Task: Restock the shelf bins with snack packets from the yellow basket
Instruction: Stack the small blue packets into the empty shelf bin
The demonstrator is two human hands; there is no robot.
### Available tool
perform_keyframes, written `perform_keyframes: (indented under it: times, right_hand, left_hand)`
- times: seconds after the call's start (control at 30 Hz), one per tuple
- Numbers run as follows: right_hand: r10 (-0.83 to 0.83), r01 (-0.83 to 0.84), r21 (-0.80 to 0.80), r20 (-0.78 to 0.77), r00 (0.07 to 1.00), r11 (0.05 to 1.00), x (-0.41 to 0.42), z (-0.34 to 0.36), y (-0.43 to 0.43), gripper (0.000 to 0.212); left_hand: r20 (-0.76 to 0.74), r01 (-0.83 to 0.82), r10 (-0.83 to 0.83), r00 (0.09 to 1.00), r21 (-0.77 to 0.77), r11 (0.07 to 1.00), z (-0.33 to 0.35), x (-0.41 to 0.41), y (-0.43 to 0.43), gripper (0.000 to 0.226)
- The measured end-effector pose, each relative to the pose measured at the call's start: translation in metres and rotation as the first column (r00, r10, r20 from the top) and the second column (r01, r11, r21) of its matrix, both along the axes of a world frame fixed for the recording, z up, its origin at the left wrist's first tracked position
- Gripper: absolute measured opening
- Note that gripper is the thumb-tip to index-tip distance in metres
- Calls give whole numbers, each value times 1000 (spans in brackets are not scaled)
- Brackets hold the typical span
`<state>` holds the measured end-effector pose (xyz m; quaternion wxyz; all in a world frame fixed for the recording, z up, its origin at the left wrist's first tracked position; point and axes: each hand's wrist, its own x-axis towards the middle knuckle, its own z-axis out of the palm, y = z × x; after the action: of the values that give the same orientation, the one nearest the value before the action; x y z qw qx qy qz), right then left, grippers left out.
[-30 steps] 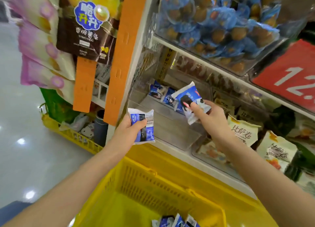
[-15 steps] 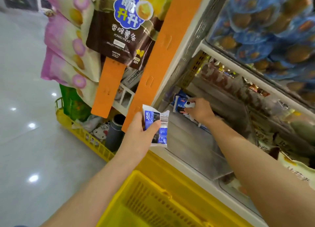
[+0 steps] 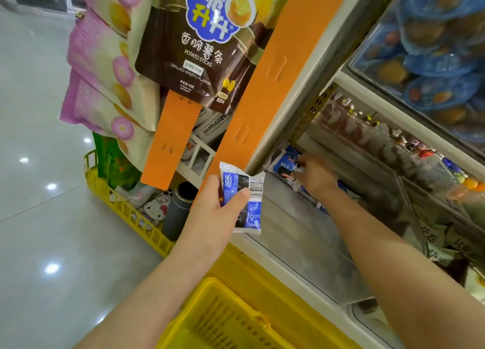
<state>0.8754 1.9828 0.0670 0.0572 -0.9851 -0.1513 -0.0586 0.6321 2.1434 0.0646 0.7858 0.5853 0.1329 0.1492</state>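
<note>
1. Shelving is filling the right side of the view. We are working in the clear shelf bin (image 3: 309, 243), beneath an upper bin of blue-wrapped snacks (image 3: 441, 60). The bin floor is looking mostly bare, with packets showing only around and under our right hand, so we are judging the restock of this bin to be at an early stage.
2. Below us, the yellow basket (image 3: 217, 322) is sitting just in front of the shelf edge. Its contents are out of view.
3. The orange strip (image 3: 275, 91) is running diagonally along the shelf post, right beside the bin's opening, and a potato sticks bag (image 3: 194, 54) is hanging to its left. Both are crowding the left hand's way in, so we are planning to bring that hand round the strip's lower end rather than brushing the bag.
4. Our right hand (image 3: 316, 178) is reaching deep into the bin, fingers curled on a second packet (image 3: 286, 166) at the back corner. To do this well, we are aiming to lay it flat against its neighbours. We are then letting go before drawing the arm out, so nothing is dragged forward.
5. Our left hand (image 3: 212, 215) is waiting outside the bin, just in front of the strip. Its thumb and fingers are gripping a blue packet (image 3: 245, 199), held upright with its barcode facing us.
</note>
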Motion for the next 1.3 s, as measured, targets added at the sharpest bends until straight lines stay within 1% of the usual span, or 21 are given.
perform_keyframes:
  times: [0.1,0.2,0.27,0.33,0.37,0.43,0.47,0.5,0.57,0.63,0.7,0.77,0.8,0.83,0.87,0.9,0.97,1.03,1.13,1.23,1.3]
  right_hand:
    - [21,-22,-6,-16,1000,1000,-3,3,-1,45]
    - [10,-10,76,-9,1000,997,-21,14,-1,49]
    - [39,-54,208,78,996,977,-45,24,2,44]
    - [76,-133,380,161,984,915,-80,36,6,33]
    - [99,-167,460,169,981,872,-99,41,7,26]
    - [162,-189,603,100,982,775,-138,49,6,12]
    - [201,-179,652,41,979,737,-156,53,5,10]
    - [244,-163,682,-23,970,713,-172,55,5,10]
    - [322,-110,715,-168,932,691,-198,56,3,9]
    - [347,-37,725,-283,894,688,-214,56,-1,14]
    - [334,-14,744,-283,899,668,-225,58,-6,19]
    - [266,-53,756,-164,950,653,-233,60,-13,19]
    - [207,-80,735,-84,975,673,-237,61,-16,21]
    - [156,-109,700,-3,988,706,-241,61,-18,24]
    - [136,-148,651,69,988,744,-246,61,-21,27]
    - [153,-198,587,127,980,785,-250,59,-22,29]
    - [236,-302,438,200,951,847,-258,55,-23,29]
    - [322,-376,359,202,925,854,-265,52,-23,30]
    - [417,-447,325,162,894,833,-272,49,-26,36]
    - [351,-397,376,186,918,837,-274,51,-34,37]
    - [277,-307,462,133,952,832,-272,54,-39,41]
  left_hand:
    - [-13,10,-10,1000,27,1000,1,0,0,25]
    - [-18,10,-10,1000,19,1000,4,-2,-2,24]
    - [-22,17,-17,1000,8,1000,5,-4,-3,25]
    - [-27,38,-38,999,-7,999,5,-7,-5,24]
    - [-35,52,-52,998,-11,999,6,-8,-6,22]
    - [-58,75,-78,995,-55,996,7,-9,-9,13]
    - [-66,92,-99,993,-96,991,9,-11,-11,10]
    - [-67,115,-124,990,-125,985,10,-12,-13,11]
    - [-57,183,-188,980,-84,980,11,-15,-18,19]
    - [-38,272,-272,962,-12,962,14,-21,-24,29]
    - [-13,303,-303,953,34,952,16,-27,-30,32]
    - [-5,217,-219,976,151,964,15,-32,-36,32]
    - [-16,163,-163,986,231,959,15,-34,-38,33]
    - [-27,136,-133,991,273,952,14,-35,-40,33]
    - [-48,158,-151,987,254,954,14,-37,-41,31]
    - [-55,230,-224,973,164,959,16,-39,-44,31]
    - [16,404,-404,915,-67,912,20,-43,-49,41]
    - [109,480,-467,877,-206,853,22,-46,-51,45]
    - [124,447,-429,895,-229,865,23,-48,-48,35]
    - [87,382,-372,924,-260,887,25,-47,-43,32]
    - [91,369,-358,929,-271,889,27,-47,-42,32]
